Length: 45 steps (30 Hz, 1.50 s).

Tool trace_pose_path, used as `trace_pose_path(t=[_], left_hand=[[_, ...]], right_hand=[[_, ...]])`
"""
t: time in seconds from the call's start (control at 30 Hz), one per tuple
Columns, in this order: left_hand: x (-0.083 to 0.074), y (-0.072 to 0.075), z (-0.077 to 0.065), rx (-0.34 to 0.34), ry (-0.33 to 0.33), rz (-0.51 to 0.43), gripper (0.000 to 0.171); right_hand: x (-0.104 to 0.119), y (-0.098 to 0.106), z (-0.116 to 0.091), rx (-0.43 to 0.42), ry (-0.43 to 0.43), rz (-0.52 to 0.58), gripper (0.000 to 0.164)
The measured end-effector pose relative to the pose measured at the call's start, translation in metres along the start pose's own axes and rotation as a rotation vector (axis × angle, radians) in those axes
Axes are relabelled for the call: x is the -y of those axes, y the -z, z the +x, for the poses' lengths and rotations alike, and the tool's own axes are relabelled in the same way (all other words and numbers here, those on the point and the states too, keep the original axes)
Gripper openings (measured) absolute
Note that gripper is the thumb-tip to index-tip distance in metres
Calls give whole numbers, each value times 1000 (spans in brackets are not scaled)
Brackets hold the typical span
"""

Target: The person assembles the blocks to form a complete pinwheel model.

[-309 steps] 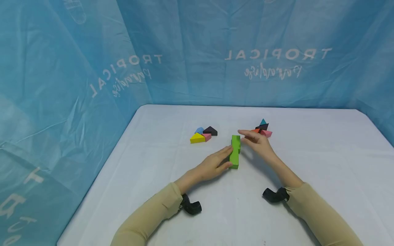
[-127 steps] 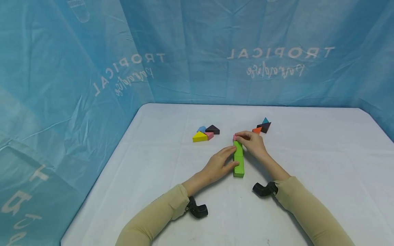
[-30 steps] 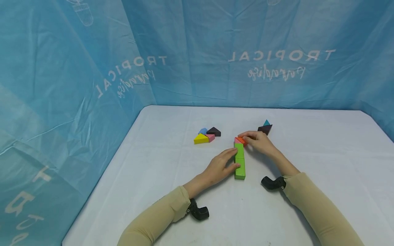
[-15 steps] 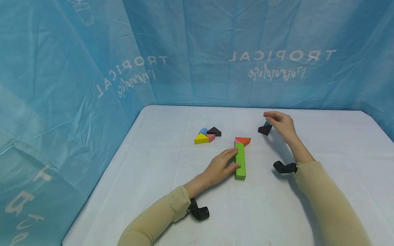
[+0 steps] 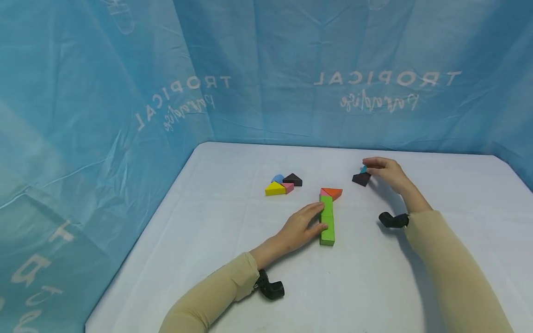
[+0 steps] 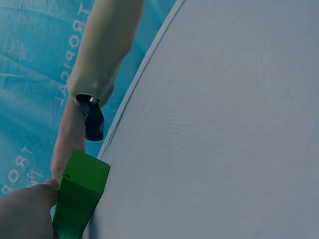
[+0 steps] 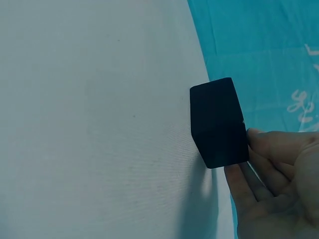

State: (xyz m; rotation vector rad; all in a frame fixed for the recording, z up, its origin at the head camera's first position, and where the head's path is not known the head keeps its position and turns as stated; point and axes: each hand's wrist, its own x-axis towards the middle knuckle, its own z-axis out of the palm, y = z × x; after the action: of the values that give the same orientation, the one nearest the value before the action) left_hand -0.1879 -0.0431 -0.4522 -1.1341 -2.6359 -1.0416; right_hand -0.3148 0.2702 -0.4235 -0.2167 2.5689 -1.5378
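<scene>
In the head view my left hand (image 5: 296,230) rests along the left side of two green blocks (image 5: 327,229) lined up end to end, its fingertips touching them. A pink block (image 5: 323,191) and an orange triangular block (image 5: 332,193) lie at their far end. The left wrist view shows the thumb beside a green block (image 6: 82,181). My right hand (image 5: 389,174) has its thumb and fingers around a small teal triangular block (image 5: 363,169), which seems pinched. A black block (image 5: 361,179) lies just in front of it and hides the teal one in the right wrist view.
Left of the green row sits a cluster: a yellow triangle (image 5: 275,189), a pink block (image 5: 288,187), a blue block (image 5: 277,178) and a black triangle (image 5: 293,180). A white cloth covers the table (image 5: 233,199). Blue printed sheets (image 5: 275,69) hang behind and at the left.
The pink block, then the orange triangle, came from the right-hand group to the green row's far end. My right hand let go of the orange triangle and moved right to the teal one.
</scene>
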Motion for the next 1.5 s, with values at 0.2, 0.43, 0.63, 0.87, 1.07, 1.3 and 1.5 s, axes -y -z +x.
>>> trace_pose_path(t=[0.2,0.43,0.63,0.87,1.07,1.3,1.5], left_hand=[[1,-2,-1,-5,-14,17,56],[1,-3,0,-4,-16,12,56],[1,-1,0,3,-6,27,56],[-1,-1,0,4,-14,27,56],[-1,-1,0,1,-18,22,55],[0,0,1,0,-13,17,56],[0,0,1,3,-6,11,56]], right_hand=[[0,1,5,12,-8,-34,44],[-2,5,8,18,-18,-76,50],[-2,6,10,27,-8,-56,52],[-5,2,12,-48,-1,-119,55],[1,-3,9,-193,37,-85,53],[32,-28,1,-221,130,-63,50],[43,-57,-4,-136,185,-91,44]])
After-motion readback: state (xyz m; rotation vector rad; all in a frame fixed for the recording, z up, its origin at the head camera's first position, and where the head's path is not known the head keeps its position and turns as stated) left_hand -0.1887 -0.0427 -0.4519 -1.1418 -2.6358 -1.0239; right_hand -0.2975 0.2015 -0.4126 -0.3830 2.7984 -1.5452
